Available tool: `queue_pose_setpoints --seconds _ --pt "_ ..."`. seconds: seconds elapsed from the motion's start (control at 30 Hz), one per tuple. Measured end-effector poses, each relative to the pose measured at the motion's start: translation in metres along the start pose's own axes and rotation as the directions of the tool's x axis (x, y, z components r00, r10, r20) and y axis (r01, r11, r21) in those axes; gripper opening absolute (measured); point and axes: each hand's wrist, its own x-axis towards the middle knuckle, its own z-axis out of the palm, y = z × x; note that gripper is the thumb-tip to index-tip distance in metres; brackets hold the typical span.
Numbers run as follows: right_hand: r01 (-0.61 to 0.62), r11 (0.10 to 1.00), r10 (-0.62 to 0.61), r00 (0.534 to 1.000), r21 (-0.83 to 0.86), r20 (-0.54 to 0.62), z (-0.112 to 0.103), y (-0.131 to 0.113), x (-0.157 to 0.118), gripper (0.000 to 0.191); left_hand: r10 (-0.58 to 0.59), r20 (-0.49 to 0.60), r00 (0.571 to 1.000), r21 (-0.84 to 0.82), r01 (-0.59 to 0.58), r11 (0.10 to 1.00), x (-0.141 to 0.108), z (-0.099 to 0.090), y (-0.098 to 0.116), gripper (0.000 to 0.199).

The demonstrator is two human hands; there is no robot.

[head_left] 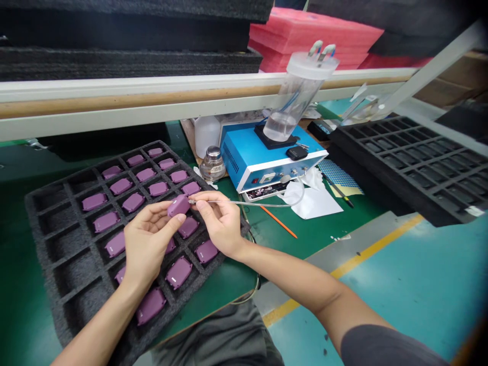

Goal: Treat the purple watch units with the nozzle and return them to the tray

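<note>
Near the middle of the frame, the left hand (150, 239) pinches a purple case (178, 205) between thumb and fingers, above the foam tray (76, 269) at lower left. The right hand (219, 223), its thumb and forefinger closed on the tip of a clear tube (259, 205), brings that tip against the case's right end (contact itself is too small to confirm). The tube runs right toward the blue box (267, 150), upper right of centre, which carries a clear cylinder (287, 101).
</note>
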Motion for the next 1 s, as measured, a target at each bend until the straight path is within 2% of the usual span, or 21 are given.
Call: queue_pose_setpoints --seconds 0.4,0.5,0.6,0.67,0.7,0.77,0.8,0.83,0.9,1.0 --pt "0.014 1.0 -0.014 1.0 -0.022 -0.004 -0.001 0.001 0.002 0.017 0.009 0.001 1.0 0.015 -0.009 1.0 0.004 0.0 -0.003 0.039" --pt "0.013 0.998 -0.013 1.0 -0.06 -0.01 -0.002 -0.004 -0.004 0.016 0.021 -0.003 1.0 0.038 -0.021 0.999 -0.004 0.004 -0.004 0.036" --pt "-0.006 0.989 -0.003 0.998 -0.15 -0.063 -0.002 -0.009 -0.014 0.017 0.024 0.069 0.997 0.115 -0.032 0.993 -0.012 -0.002 -0.001 0.029" --pt "-0.011 0.987 -0.003 0.996 -0.163 -0.085 -0.002 -0.008 -0.018 0.018 0.071 0.137 0.988 0.285 -0.108 0.952 -0.005 -0.019 0.005 0.034" --pt "-0.01 0.987 -0.003 0.996 -0.161 -0.084 -0.002 -0.007 -0.019 0.019 0.112 0.151 0.982 0.415 -0.166 0.895 0.002 -0.032 0.009 0.036" --pt "-0.008 0.987 -0.005 0.996 -0.159 -0.085 -0.001 -0.005 -0.02 0.019 0.205 0.104 0.973 0.696 -0.218 0.684 0.025 -0.066 0.018 0.037" --pt "-0.007 0.987 -0.007 0.996 -0.162 -0.086 -0.001 -0.005 -0.021 0.02 0.238 0.036 0.971 0.803 -0.17 0.571 0.04 -0.084 0.022 0.037" --pt "-0.008 0.985 -0.008 0.996 -0.171 -0.088 -0.001 -0.005 -0.022 0.02 0.247 -0.072 0.966 0.867 -0.062 0.494 0.055 -0.101 0.025 0.036" --pt "-0.018 0.979 0.001 0.996 -0.202 -0.086 -0.001 -0.006 -0.024 0.023 0.215 -0.158 0.964 0.888 0.043 0.458 0.084 -0.127 0.025 0.042" --pt "-0.047 0.969 0.024 0.995 -0.243 -0.1 -0.003 -0.007 -0.027 0.027 0.161 -0.21 0.964 0.907 0.131 0.4 0.108 -0.143 0.014 0.042"
